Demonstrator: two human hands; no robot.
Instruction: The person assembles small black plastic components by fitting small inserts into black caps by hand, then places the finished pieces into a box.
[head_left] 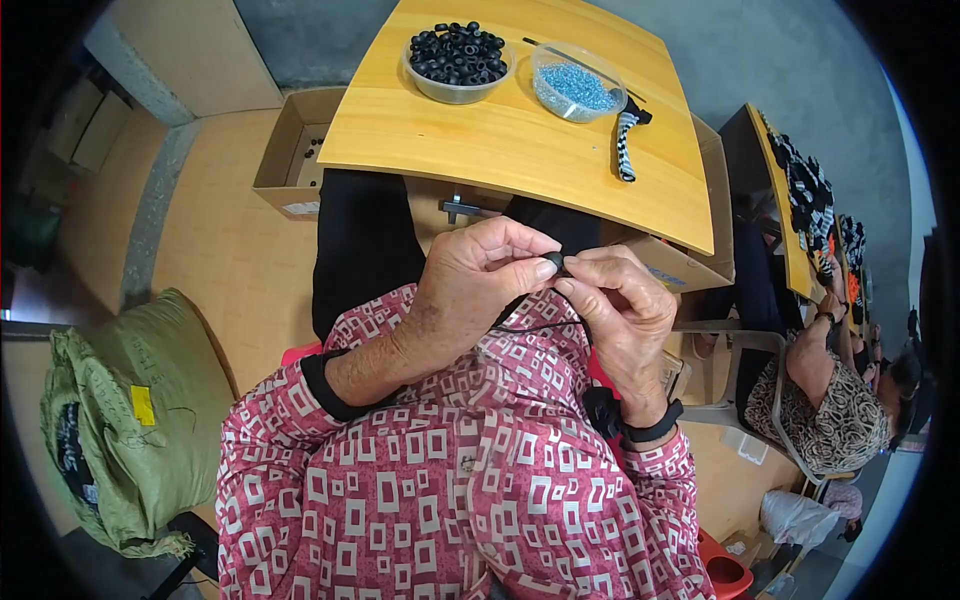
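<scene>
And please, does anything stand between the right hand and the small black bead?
Nothing visible does. The left hand pinches the bead, and the right hand is right beside it. The black cord shows lower down.

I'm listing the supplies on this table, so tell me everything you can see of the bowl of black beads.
The bowl is round, shallow and translucent whitish, apparently plastic. It stands upright on the far left part of the wooden table, left of and apart from the bowl of blue beads. Black beads, many showing wide holes, heap above its rim. Besides these, only the table visibly touches it.
</scene>
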